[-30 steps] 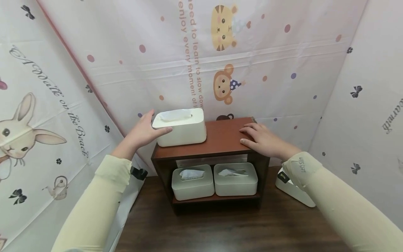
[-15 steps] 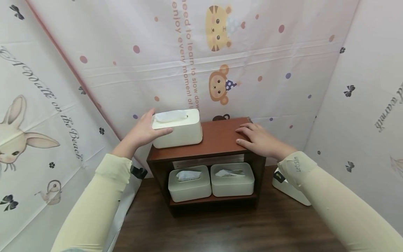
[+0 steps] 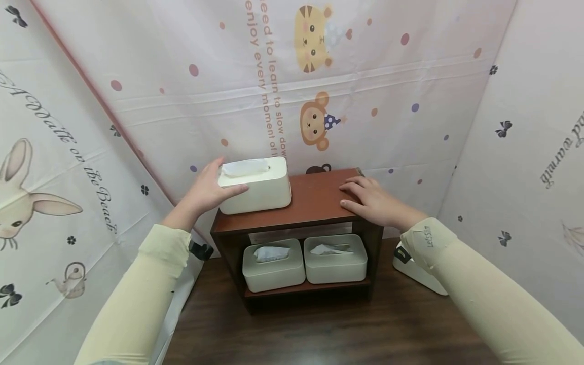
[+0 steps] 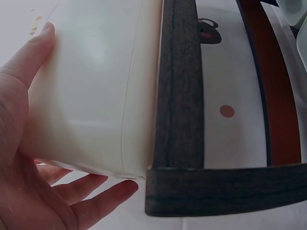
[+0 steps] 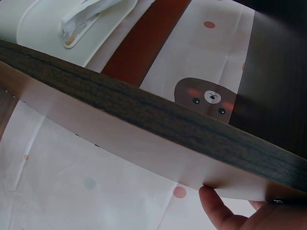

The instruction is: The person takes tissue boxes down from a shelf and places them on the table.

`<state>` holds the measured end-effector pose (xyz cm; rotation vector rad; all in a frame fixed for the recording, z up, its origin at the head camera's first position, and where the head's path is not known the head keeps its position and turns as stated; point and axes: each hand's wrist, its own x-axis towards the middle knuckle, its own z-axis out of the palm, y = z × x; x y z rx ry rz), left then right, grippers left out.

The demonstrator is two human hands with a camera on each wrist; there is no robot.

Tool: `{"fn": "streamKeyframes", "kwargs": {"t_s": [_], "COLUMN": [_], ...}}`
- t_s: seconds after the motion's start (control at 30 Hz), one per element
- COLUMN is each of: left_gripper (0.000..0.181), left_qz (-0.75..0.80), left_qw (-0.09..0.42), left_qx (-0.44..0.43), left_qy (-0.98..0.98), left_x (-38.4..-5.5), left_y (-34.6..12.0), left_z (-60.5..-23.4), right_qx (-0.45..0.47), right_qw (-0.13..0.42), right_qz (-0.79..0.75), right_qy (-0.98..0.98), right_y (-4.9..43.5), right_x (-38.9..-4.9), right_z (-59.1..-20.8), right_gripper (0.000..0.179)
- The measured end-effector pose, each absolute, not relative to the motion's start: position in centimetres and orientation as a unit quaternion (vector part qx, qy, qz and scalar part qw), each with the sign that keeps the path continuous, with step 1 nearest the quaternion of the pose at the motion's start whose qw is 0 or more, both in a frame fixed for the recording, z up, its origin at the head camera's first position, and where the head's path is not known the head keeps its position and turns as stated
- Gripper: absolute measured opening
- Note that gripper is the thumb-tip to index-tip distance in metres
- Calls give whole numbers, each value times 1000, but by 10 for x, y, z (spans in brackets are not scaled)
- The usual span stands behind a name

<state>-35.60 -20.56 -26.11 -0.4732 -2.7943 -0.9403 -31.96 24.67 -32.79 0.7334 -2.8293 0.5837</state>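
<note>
A cream tissue box [image 3: 260, 195] with a white tissue in its slot sits on the left part of the small shelf's reddish-brown top [image 3: 315, 195]. My left hand [image 3: 207, 187] holds its left end, thumb along the front face and the other fingers around the end. In the left wrist view, the thumb [image 4: 36, 52] lies on the box's side and the fingertips reach along its end. My right hand [image 3: 374, 203] rests on the right end of the shelf top, fingers spread and holding nothing. In the right wrist view, a fingertip [image 5: 208, 194] touches the top by its front edge.
Two more tissue boxes, a left one [image 3: 274, 271] and a right one [image 3: 335, 263], stand side by side on the lower shelf. Another white box [image 3: 422, 274] lies on the dark wooden table [image 3: 310, 334] beyond the right sleeve. Printed curtains [image 3: 365, 86] enclose the back and sides.
The head view has shifted slightly, so the shelf appears farther left. My left hand reaches a little farther over the box's end. Box and right hand keep their places on the shelf.
</note>
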Motion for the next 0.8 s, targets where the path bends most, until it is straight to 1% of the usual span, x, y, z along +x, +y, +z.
{"fn": "streamKeyframes", "kwargs": {"t_s": [0.23, 0.6, 0.7, 0.8], "left_gripper": [120, 107, 108, 113], "left_qz": [-320, -304, -292, -276], "left_qw": [86, 117, 114, 99], "left_qx": [-165, -166, -170, -168], "left_qy": [-929, -931, -934, -941], "left_x": [-356, -356, -355, -351], "left_y": [-205, -204, -204, -203], "left_z": [-262, -263, -260, -257], "right_qx": [242, 245, 245, 246], "right_qw": [78, 78, 80, 78], "right_qz": [195, 202, 199, 196], "right_qy": [-947, -945, -945, -946], "right_y": [246, 246, 247, 246], "right_x": [-317, -318, -318, -318], "right_z": [-326, -326, -326, -325], "right_gripper": [63, 63, 62, 63]}}
